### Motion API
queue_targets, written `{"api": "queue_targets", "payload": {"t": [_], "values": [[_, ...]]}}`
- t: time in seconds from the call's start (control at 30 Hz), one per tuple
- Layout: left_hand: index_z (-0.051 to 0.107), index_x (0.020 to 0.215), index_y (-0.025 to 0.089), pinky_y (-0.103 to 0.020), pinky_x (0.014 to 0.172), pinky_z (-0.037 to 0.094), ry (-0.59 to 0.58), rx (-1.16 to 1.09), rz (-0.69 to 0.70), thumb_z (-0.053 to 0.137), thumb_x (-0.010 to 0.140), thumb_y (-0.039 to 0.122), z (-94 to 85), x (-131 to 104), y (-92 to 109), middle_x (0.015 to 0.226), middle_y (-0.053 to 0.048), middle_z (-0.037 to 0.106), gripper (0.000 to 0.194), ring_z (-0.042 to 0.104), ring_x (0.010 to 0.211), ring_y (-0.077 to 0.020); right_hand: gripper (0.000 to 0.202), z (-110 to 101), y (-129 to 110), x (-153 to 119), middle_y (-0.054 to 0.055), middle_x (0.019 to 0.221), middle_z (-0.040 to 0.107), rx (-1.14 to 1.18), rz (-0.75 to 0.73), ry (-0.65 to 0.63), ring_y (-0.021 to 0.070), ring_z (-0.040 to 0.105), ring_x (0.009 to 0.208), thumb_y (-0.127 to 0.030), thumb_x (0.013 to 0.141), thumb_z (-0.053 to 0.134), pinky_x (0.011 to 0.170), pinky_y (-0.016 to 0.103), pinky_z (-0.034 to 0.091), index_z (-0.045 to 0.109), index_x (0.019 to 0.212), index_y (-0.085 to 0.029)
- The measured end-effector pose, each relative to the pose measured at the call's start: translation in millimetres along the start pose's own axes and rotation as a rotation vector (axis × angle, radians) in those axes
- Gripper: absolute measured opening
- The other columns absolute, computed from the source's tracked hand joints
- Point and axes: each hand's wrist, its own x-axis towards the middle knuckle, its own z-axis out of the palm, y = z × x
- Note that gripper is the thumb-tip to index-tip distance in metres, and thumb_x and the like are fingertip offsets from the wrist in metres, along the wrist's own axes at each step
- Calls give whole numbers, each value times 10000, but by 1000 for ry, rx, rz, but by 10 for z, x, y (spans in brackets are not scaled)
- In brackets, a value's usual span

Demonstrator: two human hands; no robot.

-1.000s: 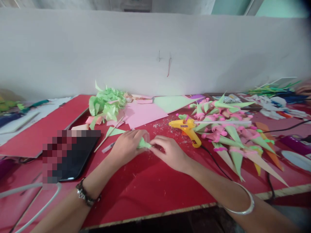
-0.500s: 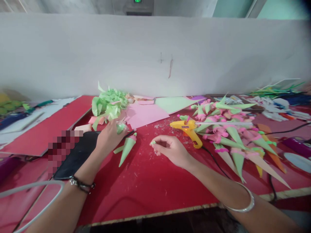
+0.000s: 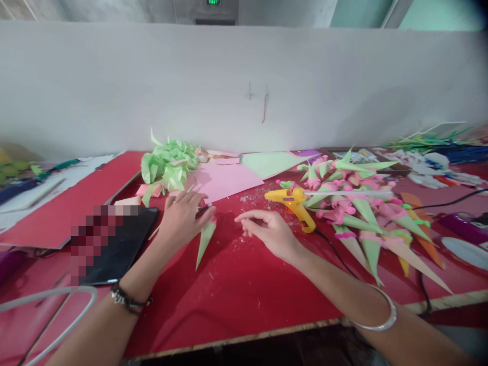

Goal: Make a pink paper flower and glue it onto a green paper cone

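Observation:
My left hand (image 3: 183, 213) hovers over the table left of the middle, its fingers stretched out and its thumb beside a light green paper cone (image 3: 206, 241). The cone's top is partly covered by the hand. A dark thin tool (image 3: 203, 209) shows just past the thumb. Over the middle of the red table, my right hand (image 3: 270, 231) has thumb and forefinger drawn together in a pinch; I cannot make out anything between them. A yellow glue gun (image 3: 293, 202) with a clear glue stick lies just beyond my right hand.
Several finished paper cones with pink trim (image 3: 358, 218) are heaped at the right. Crumpled green paper (image 3: 168, 160) and pink sheets (image 3: 224, 178) lie at the back. A black tablet (image 3: 125, 246) rests under my left forearm. The glue gun's cord (image 3: 335, 254) runs toward the front edge.
The clear-and-green item in my left hand is no longer seen there, and its fingers have spread over the cone. The small green piece in my right fingertips no longer shows.

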Motion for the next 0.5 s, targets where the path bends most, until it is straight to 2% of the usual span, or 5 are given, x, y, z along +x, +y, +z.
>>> {"api": "queue_targets", "payload": {"t": [0.07,0.13,0.33,0.4,0.5], "values": [[581,951,171,-348,725,395,-129,-22,21,360,794,489,-36,-21,72,845,-84,625,418,569,808,-247,162,6,14,14,-3,702,616,80,42,-11,65,573,590,-175,751,516,586,196,461,641,852,-161],[579,953,160,-327,651,410,-204,-36,3,341,779,542,-21,-41,86,846,-94,620,482,579,759,-248,178,10,13,17,3,728,622,156,74,-27,71,597,613,-185,767,493,617,213,479,629,878,-158],[505,1092,143,-338,815,394,-275,-225,79,464,722,463,127,-56,-22,1061,-117,559,491,523,959,-253,144,-9,-17,-3,-39,497,546,120,55,-49,50,495,400,-249,758,531,424,185,398,620,725,-140],[481,1118,155,-331,809,401,-319,-291,100,506,694,426,144,-55,-39,1065,-111,550,503,520,957,-245,108,-18,-14,1,-40,517,555,67,59,-12,50,501,440,-208,734,557,453,181,402,633,778,-144],[433,1163,153,-316,747,424,-373,-347,78,538,662,388,144,-57,-53,1023,-103,556,563,537,895,-233,209,-22,-8,12,-26,624,597,37,110,-12,58,547,544,-145,723,547,532,188,431,623,917,-155]]}}
